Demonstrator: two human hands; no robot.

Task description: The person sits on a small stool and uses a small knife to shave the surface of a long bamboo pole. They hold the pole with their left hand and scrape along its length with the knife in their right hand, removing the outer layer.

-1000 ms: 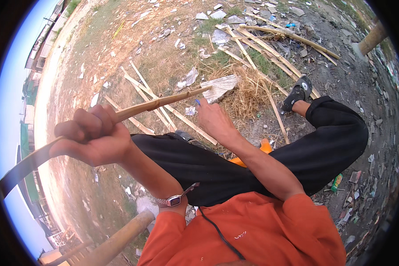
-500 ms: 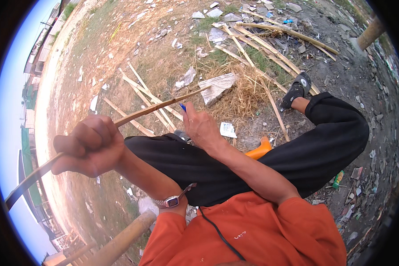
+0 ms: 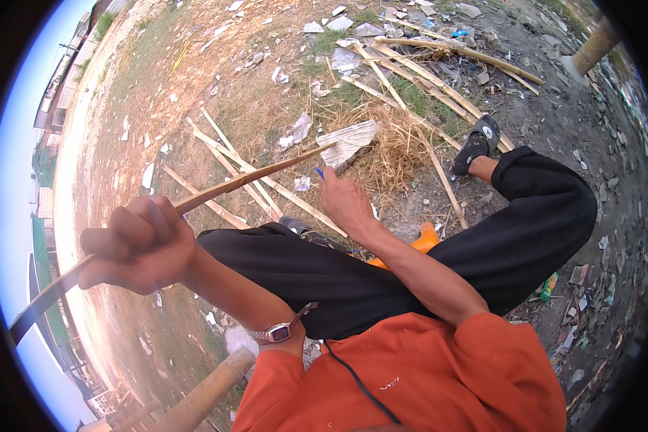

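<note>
My left hand (image 3: 138, 243) is closed in a fist around a long, thin bamboo strip (image 3: 255, 174). The strip slants from the lower left up to a tapered tip above the ground ahead of me. My right hand (image 3: 347, 207) is closed, just below the strip's far end. A small blue end of something (image 3: 320, 172) sticks out between its thumb and fingers; the rest is hidden in the grip, so its kind does not show. The right hand appears slightly apart from the strip. Between my black-trousered legs lies a smooth orange object (image 3: 426, 238), partly covered by my right forearm.
Split bamboo strips (image 3: 241, 165) lie crossed at the left front. A longer bamboo pile (image 3: 439, 83) lies at the far right beside my sandalled foot. A pale flat slab (image 3: 349, 140) rests next to dry straw (image 3: 403, 147). A thick bamboo pole (image 3: 212, 385) stands low left.
My right hand has moved right, toward the strip's far tip, with the blue-ended thing still in it. My left hand has shifted slightly left and keeps its hold on the strip.
</note>
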